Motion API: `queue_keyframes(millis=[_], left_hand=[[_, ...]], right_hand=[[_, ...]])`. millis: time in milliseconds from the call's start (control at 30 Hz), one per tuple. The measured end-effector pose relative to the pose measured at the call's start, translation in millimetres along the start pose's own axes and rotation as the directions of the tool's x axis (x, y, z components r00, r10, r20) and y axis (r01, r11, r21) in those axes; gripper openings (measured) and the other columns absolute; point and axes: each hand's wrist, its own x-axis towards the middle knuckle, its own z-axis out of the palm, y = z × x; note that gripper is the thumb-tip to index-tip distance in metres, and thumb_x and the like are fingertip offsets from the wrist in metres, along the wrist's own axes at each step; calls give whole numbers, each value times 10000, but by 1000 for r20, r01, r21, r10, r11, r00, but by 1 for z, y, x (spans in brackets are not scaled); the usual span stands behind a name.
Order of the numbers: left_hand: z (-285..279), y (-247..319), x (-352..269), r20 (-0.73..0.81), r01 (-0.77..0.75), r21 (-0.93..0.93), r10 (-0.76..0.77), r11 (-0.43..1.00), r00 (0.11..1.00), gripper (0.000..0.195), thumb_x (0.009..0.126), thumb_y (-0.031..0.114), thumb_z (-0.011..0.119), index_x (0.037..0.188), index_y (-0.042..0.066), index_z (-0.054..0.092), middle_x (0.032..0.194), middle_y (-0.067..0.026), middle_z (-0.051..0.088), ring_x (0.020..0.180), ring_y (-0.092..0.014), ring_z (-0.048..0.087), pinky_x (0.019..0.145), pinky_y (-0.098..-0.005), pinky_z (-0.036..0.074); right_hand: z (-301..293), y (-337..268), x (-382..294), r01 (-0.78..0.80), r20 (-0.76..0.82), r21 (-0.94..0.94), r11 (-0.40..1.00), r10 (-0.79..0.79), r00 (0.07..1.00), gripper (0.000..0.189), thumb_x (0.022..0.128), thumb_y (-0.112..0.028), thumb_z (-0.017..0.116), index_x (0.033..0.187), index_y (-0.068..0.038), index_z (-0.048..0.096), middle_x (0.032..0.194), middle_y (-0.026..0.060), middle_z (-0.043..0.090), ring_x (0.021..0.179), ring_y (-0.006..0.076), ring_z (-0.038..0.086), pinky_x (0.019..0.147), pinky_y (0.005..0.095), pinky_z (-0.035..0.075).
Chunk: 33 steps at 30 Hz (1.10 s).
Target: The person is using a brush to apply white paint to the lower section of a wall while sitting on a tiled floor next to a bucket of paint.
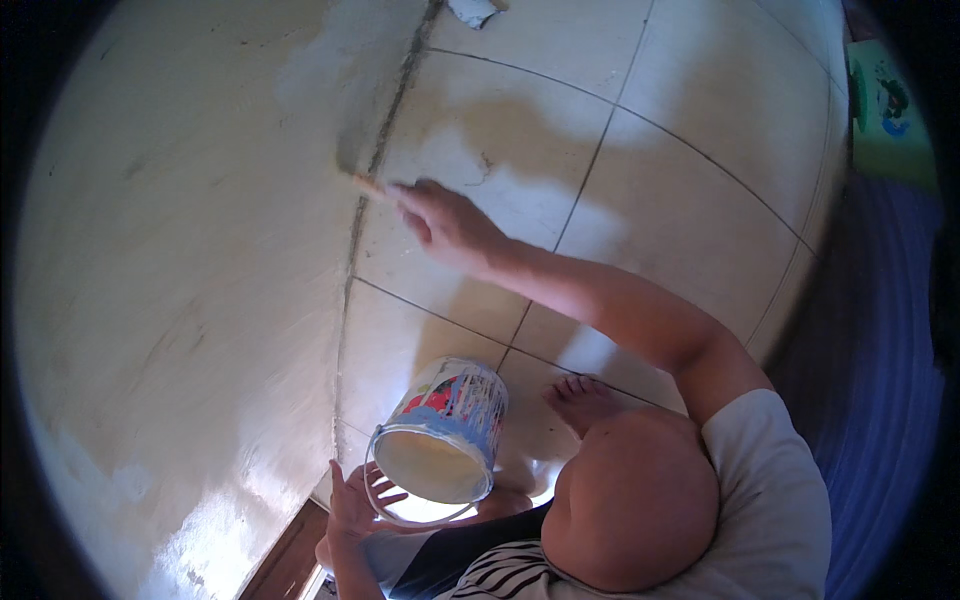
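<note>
My right hand (450,229) grips a paintbrush by its light wooden handle (367,186). The blurred dark brush head (348,159) is against the foot of the pale wall (187,247), just by the dark joint where wall meets floor. Low in the view, my left hand (352,502) has its fingers spread beside a paint bucket (457,401). The bucket's raised wire handle (369,480) crosses in front of these fingers; whether they touch it I cannot tell. Cream-coloured paint (431,466) shows inside the bucket, whose outside is streaked with drips.
Large cream floor tiles (675,217) lie to the right of the wall. A white broken fragment (474,11) rests on them at the top. My bare foot (585,401) is near the bucket. Blue ridged material (885,322) and a green printed object (892,112) stand at far right.
</note>
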Motion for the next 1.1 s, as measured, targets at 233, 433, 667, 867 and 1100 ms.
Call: queue_keyframes(millis=[233,433,667,867,1100], left_hand=[[12,-41,-7,82,59,-318,-34,946,996,1068,874,842,277,1453,-53,328,1454,-279,407,1348,-494,391,1108,-694,284],[35,-47,-2,74,-22,-445,62,895,995,1120,844,869,302,1496,-41,305,1471,-273,417,1331,-455,445,1148,-589,300],[55,-44,-15,22,-108,-499,137,860,990,1169,830,885,308,1467,-96,324,1436,-296,454,1316,-447,468,1135,-543,341],[49,-49,-13,91,-145,-520,223,842,971,1175,828,885,320,1463,-104,321,1412,-317,468,1294,-439,489,1122,-513,370],[42,-45,-9,271,-189,-443,331,877,904,1168,836,882,304,1446,-114,337,1401,-275,484,1195,-384,545,1088,-463,392]], right_hand=[[-95,35,78,-84,-404,-318,944,-55,913,321,955,-140,573,1253,-23,600,1130,231,665,1062,406,634,915,441,513],[-82,58,122,-29,-399,-287,957,-92,912,231,923,-133,568,1114,-6,600,941,226,639,895,416,625,798,513,507],[-34,-15,15,-82,-60,-79,993,78,995,287,986,-183,561,1207,-8,613,964,225,678,871,369,670,770,443,530],[-92,-93,8,-170,-27,-94,981,168,985,270,974,-219,582,1146,-20,641,802,175,669,662,284,628,624,384,495],[-118,-187,-42,15,38,37,999,-16,999,260,996,-153,581,1225,-33,611,849,23,651,638,35,520,500,191,389]])
